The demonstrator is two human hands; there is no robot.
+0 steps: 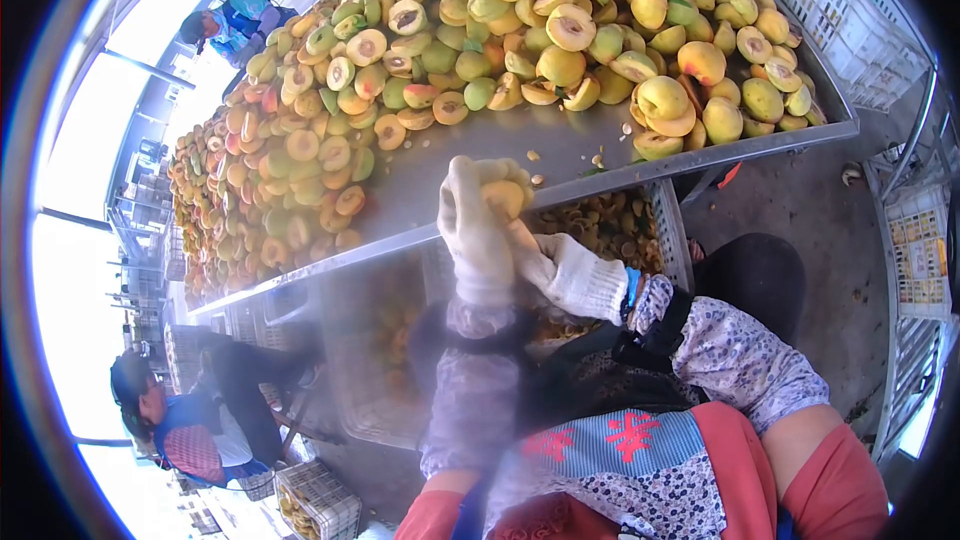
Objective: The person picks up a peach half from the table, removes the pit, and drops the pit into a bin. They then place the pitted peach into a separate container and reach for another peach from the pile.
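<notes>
My left hand point(472, 225), in a white knit glove, is raised at the near edge of the metal table and closed around a yellow peach point(505, 200). Just below the fruit is my right hand point(578, 278), also gloved, its fingers pinched together and pointing at the peach. Whatever those fingers grip, perhaps a small tool, is hidden. Behind both hands, a large heap of halved and whole peaches point(460, 60) covers much of the metal table point(450, 155).
Under the table edge, a crate point(672, 230) holds cut fruit pieces. White plastic crates point(840, 20) are stacked at the right. One co-worker point(190, 430) sits at the lower left, another person point(235, 25) is at the upper left. A basket point(318, 500) stands on the floor.
</notes>
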